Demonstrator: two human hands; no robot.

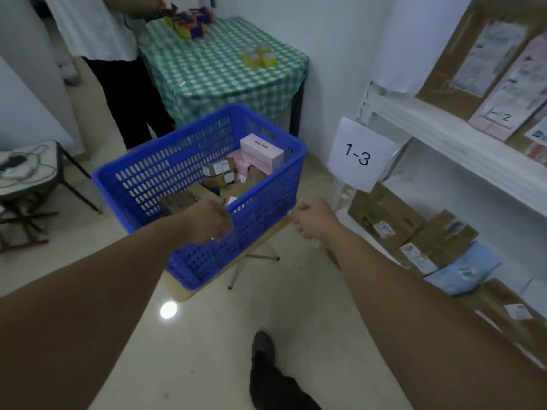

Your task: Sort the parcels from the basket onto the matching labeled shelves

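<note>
A blue slotted basket point(165, 173) stands on a low folding stand ahead of me, holding a pink box point(262, 150) and several brown cardboard parcels point(217, 173). My left hand point(208, 221) hovers at the basket's near rim, fingers loosely curled, holding nothing. My right hand point(310, 218) hangs just right of the basket, fingers loosely curled and empty. A white shelf unit point(429, 134) on the right carries a paper label reading 1-3 point(359, 155). Brown parcels point(387, 220) and a light blue bag point(464, 270) lie on its lower shelf.
A table with a green checked cloth point(219, 69) stands behind the basket with yellow tape rolls point(260, 56) and small boxes. A person in a white top point(97, 28) stands at its left. A stool with cables point(26, 170) is at left. My dark shoe point(263, 347) is on the floor.
</note>
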